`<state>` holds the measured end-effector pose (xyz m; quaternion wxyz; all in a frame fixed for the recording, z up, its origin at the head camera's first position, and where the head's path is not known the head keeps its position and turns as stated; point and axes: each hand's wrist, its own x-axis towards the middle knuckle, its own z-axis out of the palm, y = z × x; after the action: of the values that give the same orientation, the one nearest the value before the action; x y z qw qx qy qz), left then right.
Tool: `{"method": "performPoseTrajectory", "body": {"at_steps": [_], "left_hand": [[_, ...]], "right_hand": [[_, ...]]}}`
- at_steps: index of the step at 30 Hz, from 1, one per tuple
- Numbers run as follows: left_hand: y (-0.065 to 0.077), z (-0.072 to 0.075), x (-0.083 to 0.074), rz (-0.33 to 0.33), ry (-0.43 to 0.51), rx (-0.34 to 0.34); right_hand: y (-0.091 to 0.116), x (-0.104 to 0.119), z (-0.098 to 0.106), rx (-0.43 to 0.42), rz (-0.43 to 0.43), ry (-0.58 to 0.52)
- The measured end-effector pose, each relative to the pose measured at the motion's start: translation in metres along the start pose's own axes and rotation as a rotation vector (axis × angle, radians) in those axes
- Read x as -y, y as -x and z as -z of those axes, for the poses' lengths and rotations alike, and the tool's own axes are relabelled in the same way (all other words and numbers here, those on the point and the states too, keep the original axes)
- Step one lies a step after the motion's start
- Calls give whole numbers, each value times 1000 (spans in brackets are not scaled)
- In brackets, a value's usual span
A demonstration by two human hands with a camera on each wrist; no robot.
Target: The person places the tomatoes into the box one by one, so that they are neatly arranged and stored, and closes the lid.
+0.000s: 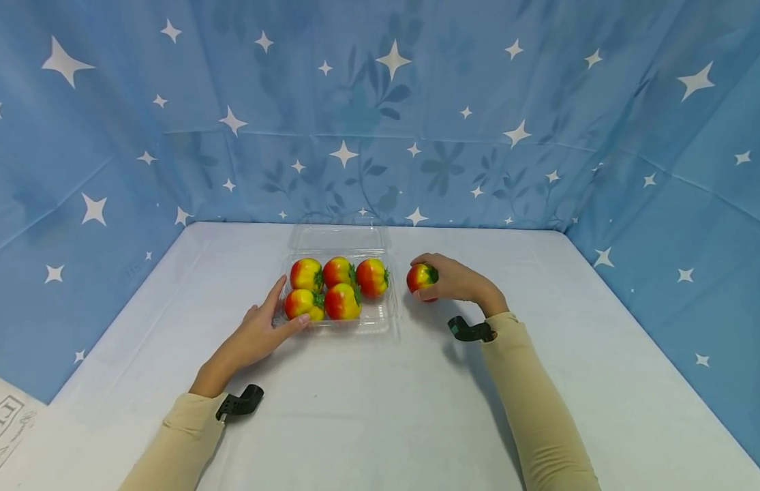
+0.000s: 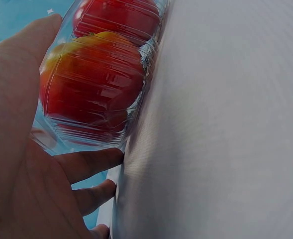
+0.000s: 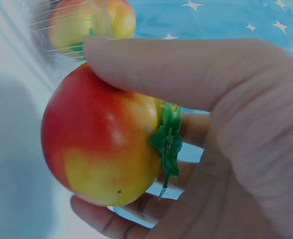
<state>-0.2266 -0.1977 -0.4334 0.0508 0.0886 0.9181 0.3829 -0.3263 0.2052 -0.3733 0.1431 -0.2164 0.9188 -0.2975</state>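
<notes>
My right hand [image 1: 456, 278] grips a red-and-yellow fruit [image 3: 101, 144] with a green leafy cap, thumb on one side and fingers on the other. That fruit is just right of a clear plastic clamshell box [image 1: 373, 314], whose lid [image 1: 339, 239] is folded back. Several matching fruits [image 1: 343, 301] sit in two rows inside, with a bare spot at the front right corner. My left hand [image 1: 260, 334] spans the box's front left corner with fairly straight fingers. Its thumb lies along the front wall; in the left wrist view its other fingertips [image 2: 114, 155] reach down by the box's end.
A white cloth [image 1: 380, 416] covers the table. Blue star-patterned curtains [image 1: 380, 136] stand along the back and both sides. Each wrist wears a black camera mount [image 1: 241, 402]. Printed lettering [image 1: 5, 423] shows at the lower left edge.
</notes>
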Motion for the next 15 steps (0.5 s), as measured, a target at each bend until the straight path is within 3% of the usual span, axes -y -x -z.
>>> {"method": "performPoseTrajectory", "body": {"at_steps": [7, 15], "left_hand": [[0, 0, 0, 4, -3, 2], [0, 0, 0, -2, 1, -1]], "right_hand": [[2, 7, 5, -33, 12, -53], [7, 17, 7, -74, 81, -106]]}}
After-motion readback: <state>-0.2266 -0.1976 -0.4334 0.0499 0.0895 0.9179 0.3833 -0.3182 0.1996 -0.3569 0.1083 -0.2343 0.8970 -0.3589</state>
